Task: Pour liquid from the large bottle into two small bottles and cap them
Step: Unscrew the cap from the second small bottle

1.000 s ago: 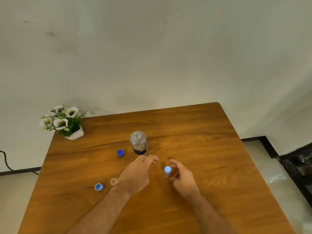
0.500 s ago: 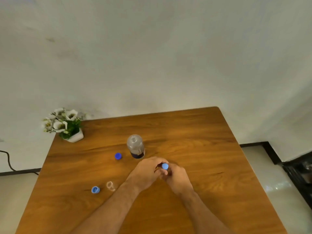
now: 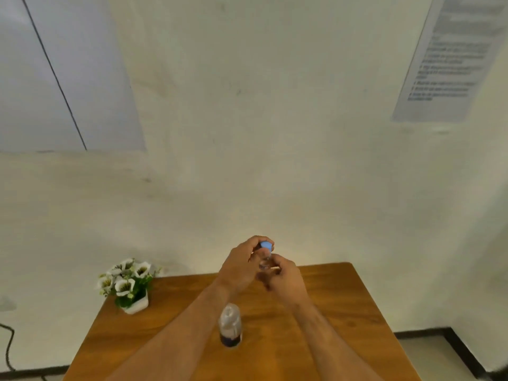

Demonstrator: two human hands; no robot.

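Both hands are raised above the wooden table [image 3: 343, 312] with a small clear bottle [image 3: 265, 262] between them. My right hand [image 3: 286, 279] grips the small bottle's body from below. My left hand [image 3: 244, 264] pinches its light blue cap [image 3: 266, 246] at the top. The large clear bottle [image 3: 230, 328] stands upright and uncapped on the table between my forearms, with a dark band at its base. The other small bottle and the loose caps are out of view.
A white pot of artificial flowers [image 3: 129, 285] stands at the table's far left corner. A black cable [image 3: 8, 350] hangs at the left. A printed paper sheet [image 3: 450, 56] is on the wall. The floor [image 3: 428, 353] shows at the right.
Both hands have lifted the small bottle off the table and up in front of the wall. The view has tilted upward, so the table's near part has left the frame.
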